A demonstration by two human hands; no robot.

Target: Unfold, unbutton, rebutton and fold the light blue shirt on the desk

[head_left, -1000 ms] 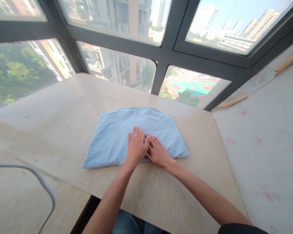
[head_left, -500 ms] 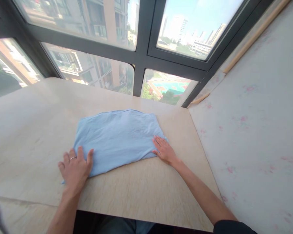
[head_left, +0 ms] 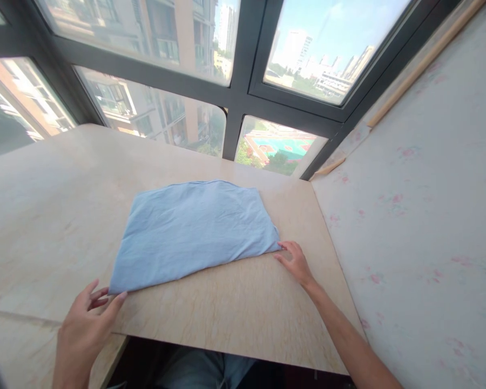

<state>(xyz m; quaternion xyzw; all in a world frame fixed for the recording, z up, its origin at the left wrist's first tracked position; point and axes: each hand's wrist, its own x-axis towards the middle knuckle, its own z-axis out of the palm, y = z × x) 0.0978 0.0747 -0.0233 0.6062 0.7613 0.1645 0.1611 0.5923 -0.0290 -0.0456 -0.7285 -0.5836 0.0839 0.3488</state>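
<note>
A folded light-blue cloth (head_left: 194, 232) lies flat on a pale wooden tabletop (head_left: 235, 319). My left hand (head_left: 83, 329) hovers at the cloth's near-left corner, fingers spread, thumb tip touching that corner. My right hand (head_left: 295, 262) rests on the table at the near-right corner, fingers stretched and fingertips against the cloth's edge. Neither hand holds anything.
Large dark-framed windows (head_left: 238, 102) run behind the table, with buildings outside. A wall with faint pink flowers (head_left: 421, 216) closes off the right side. My lap in jeans (head_left: 202, 370) shows below the table's near edge.
Both hands slid outward from the cloth's middle to its near corners, then off the fabric. The cloth lies smoother. The camera turned left.
</note>
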